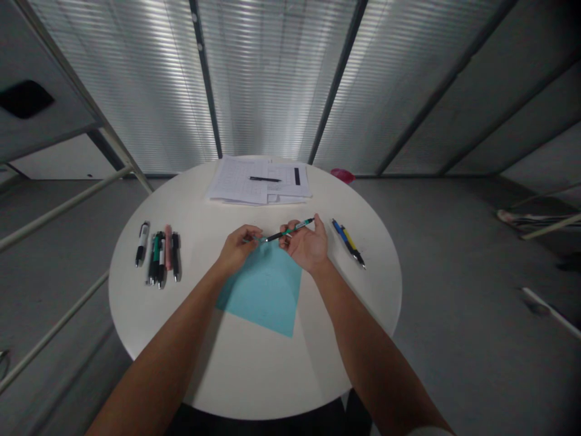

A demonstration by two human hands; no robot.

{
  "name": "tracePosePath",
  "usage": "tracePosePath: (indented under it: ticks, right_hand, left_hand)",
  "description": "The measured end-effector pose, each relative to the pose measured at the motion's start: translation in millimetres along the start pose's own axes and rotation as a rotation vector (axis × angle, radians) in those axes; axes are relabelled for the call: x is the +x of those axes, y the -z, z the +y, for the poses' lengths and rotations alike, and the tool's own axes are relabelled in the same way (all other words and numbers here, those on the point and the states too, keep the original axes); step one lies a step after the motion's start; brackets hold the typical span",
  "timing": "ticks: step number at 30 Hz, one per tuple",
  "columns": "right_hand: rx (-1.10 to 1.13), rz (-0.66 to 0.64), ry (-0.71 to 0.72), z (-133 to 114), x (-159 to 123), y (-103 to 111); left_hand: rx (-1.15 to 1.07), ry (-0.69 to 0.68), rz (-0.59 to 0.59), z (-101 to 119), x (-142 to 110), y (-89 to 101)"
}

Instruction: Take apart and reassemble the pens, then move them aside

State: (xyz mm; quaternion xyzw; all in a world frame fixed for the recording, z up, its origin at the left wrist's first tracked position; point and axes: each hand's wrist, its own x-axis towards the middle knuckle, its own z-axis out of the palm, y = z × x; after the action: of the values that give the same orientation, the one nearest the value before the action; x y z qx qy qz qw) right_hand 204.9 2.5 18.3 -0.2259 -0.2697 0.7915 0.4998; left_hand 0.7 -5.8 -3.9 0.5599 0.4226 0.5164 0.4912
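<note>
Right hand (307, 246), palm up, grip half-curled, held green-black pen (289, 231) over 12-o'clock edge of blue sheet (265, 290). Pen's long axis ran 2 to 8 o'clock, tip just beside left hand (238, 248); left grip nearly closed, contents unclear.

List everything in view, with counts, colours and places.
Round table: one, white, centre.
Flat paper sheet: one, light blue, on the table.
Slim two-tone pen: one, green and black, held above the sheet.
Printed paper stack: one, white, table's far side.
Slim dark pen: one, black, on the stack.
Black-tipped pens: two, blue and yellow, table's right.
Grouped pens: about six, white, green, pink, black, table's left.
Small blurred object: one, pinkish red, beyond the table.
Ribbed wall panels: several, grey, background.
Tubular bars: several, pale, left.
Smooth floor: one, grey, around the table.
Left hand: one, bare, near the pen's tip.
Right hand: one, bare, holding the pen.
</note>
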Motion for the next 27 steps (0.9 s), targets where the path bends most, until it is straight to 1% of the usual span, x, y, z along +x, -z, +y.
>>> tracePosePath:
  ticks: [2, 5, 11, 15, 18, 20, 21, 22, 25, 27]
  right_hand:
    - [0.074, 0.025, 0.053, -1, 1, 5]
    - [0.137, 0.044, 0.092, -3, 1, 9]
    - [0.149, -0.024, 0.074, -3, -3, 6]
    - [0.087, -0.010, 0.072, -3, -5, 2]
    - [0.029, 0.025, 0.082, -1, -3, 0]
    - [-0.044, 0.084, 0.138, 2, 1, 1]
    - [-0.093, 0.146, 0.209, 4, 3, 1]
    - [-0.140, 0.189, 0.252, 6, 5, 1]
    - [-0.244, 0.253, 0.231, 8, 8, 1]
    - [-0.291, 0.240, 0.204, 8, 7, 0]
  left_hand:
    - [-0.103, 0.039, 0.037, 0, 1, 1.9]
    - [-0.251, 0.097, 0.113, -1, 3, 4.8]
    - [-0.535, 0.208, 0.189, 5, 6, 12.1]
    - [-0.651, 0.262, 0.262, 9, 8, 16.8]
    - [-0.696, 0.286, 0.289, 8, 10, 19.0]
    - [-0.709, 0.293, 0.295, 7, 11, 19.7]
    - [-0.711, 0.293, 0.297, 7, 11, 19.8]
    - [-0.712, 0.293, 0.298, 7, 11, 19.8]
    - [-0.714, 0.283, 0.293, 6, 11, 19.4]
    - [-0.715, 0.278, 0.283, 7, 11, 19.1]
